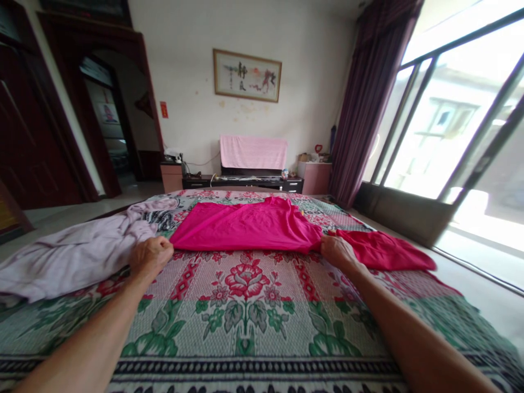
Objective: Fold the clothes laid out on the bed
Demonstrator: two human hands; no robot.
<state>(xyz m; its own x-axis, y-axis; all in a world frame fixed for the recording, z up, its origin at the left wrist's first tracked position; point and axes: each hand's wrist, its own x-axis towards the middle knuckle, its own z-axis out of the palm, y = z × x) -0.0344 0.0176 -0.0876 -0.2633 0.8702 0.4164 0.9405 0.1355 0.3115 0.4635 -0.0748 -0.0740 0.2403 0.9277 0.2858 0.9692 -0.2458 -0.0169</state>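
A bright pink shirt (pixel 249 226) lies spread and folded over, its near edge forming a straight line across the patterned bedspread (pixel 245 322). My left hand (pixel 152 254) is closed on the left near corner of that shirt. At the opposite near corner, my right hand (pixel 338 250) grips the fabric with its fingers curled. The shirt's far edge is bunched up right of centre. Just beyond my right hand lies a red piece of clothing (pixel 388 250), partly crumpled. Beside my left hand sits a pale lilac cloth or garment (pixel 82 251) in a loose heap.
A black-and-white patterned cloth (pixel 164 218) shows behind the lilac heap. Past the far edge of the bedspread stands a low TV cabinet (pixel 196 184), with a pink towel (pixel 254 152) draped over what stands on it. Purple curtains (pixel 360 98) and large windows flank the right side.
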